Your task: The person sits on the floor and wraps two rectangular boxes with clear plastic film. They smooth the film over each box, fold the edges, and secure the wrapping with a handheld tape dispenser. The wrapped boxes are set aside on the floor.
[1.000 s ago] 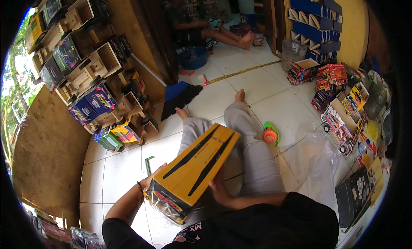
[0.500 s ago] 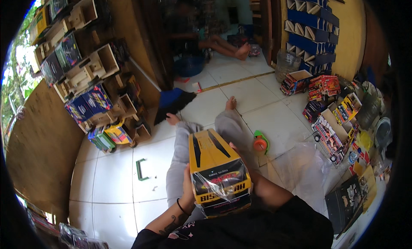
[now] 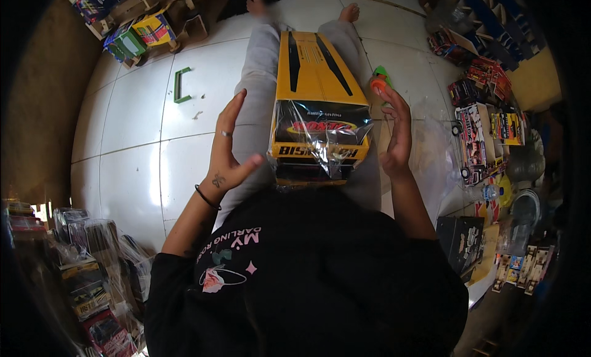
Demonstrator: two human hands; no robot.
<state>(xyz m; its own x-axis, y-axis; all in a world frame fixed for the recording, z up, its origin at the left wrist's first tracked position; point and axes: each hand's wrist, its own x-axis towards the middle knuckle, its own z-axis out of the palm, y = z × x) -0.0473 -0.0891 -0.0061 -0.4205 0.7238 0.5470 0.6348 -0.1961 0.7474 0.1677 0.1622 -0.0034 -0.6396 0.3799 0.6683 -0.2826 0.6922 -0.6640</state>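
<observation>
A yellow and black toy bus or truck body (image 3: 320, 68), its near end covered in clear, shiny plastic film, rests on my lap between my legs. To its left, my left hand (image 3: 228, 144) is held open with the thumb spread, apart from the toy. On the other side my right hand (image 3: 399, 132) is also open, fingers curved, holding nothing. Its fingertips overlap in view the green tape dispenser with an orange roll (image 3: 380, 80), which lies on the floor beyond; the hand partly hides it.
A green bracket-shaped strip (image 3: 178, 86) lies on the tiled floor at left. Wooden toy trucks (image 3: 154, 28) are stacked at far left, film-wrapped ones (image 3: 86, 283) at near left. At right are a printed toy truck (image 3: 473, 141), clear plastic sheeting (image 3: 434, 154) and a black panel (image 3: 458, 243).
Both hands have let go of the yellow toy and moved out to its sides. My view has tilted downward, so the doorway and the seated person are no longer seen.
</observation>
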